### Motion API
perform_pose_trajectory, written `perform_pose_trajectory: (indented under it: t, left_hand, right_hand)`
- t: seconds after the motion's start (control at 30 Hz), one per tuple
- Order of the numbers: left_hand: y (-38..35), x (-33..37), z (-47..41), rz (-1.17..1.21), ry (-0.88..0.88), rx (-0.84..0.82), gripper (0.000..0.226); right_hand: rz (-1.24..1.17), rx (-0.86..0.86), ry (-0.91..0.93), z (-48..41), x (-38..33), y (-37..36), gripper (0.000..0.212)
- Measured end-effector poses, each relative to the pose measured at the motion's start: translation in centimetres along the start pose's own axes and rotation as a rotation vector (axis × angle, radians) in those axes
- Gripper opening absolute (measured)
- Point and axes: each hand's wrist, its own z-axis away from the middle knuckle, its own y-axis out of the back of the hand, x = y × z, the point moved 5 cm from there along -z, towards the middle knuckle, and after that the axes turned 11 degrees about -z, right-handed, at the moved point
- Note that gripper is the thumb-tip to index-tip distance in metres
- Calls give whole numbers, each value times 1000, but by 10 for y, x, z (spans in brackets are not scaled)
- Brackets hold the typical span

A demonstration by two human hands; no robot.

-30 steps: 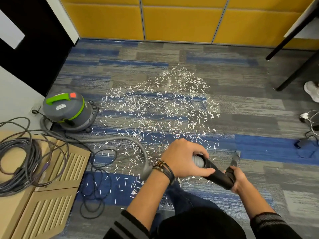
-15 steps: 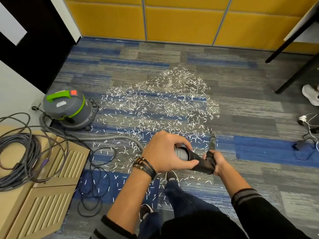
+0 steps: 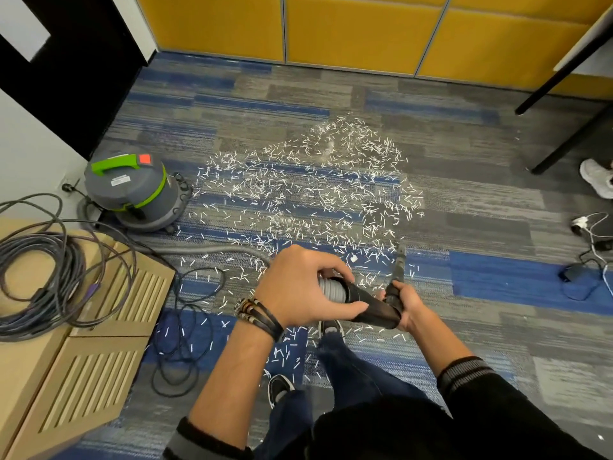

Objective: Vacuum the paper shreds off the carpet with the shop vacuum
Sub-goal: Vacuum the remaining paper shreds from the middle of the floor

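Gripping the hose cuff with your left hand and crevice nozzle with your right hand, sweep slowly through the near paper shreds

Light was bright and even, falling from overhead, so the shop vacuum and the forearms cast only soft, faint shadows on the carpet. The yellow wall panels showed only a mild sheen. The wide lens tilted and stretched the table legs near the right edge. The nozzle and the cable coil looked slightly smeared.
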Motion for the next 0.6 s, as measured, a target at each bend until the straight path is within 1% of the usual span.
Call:
perform_pose_trajectory:
  t: [0.1,0.17,0.27,0.37,0.47,0.6]
  left_hand:
    - [-5,-21,11,64,96,-35,40]
    - [-10,-32,19,71,149,-50,40]
    - [-10,-29,29,63,161,-49,38]
    - [4,-20,36,38,125,-13,35]
    - [23,-11,37,4,43,16,36]
    - [30,-8,46,-8,-25,-21,37]
  right_hand:
    - [-9,69,25,4,11,20,19]
    - [31,121,28,8,22,32,17]
    - [61,139,36,13,30,40,22]
    - [65,101,28,22,34,26,23]
    - [74,26,21,30,39,6,20]
    - [68,3,-4,34,57,6,22]
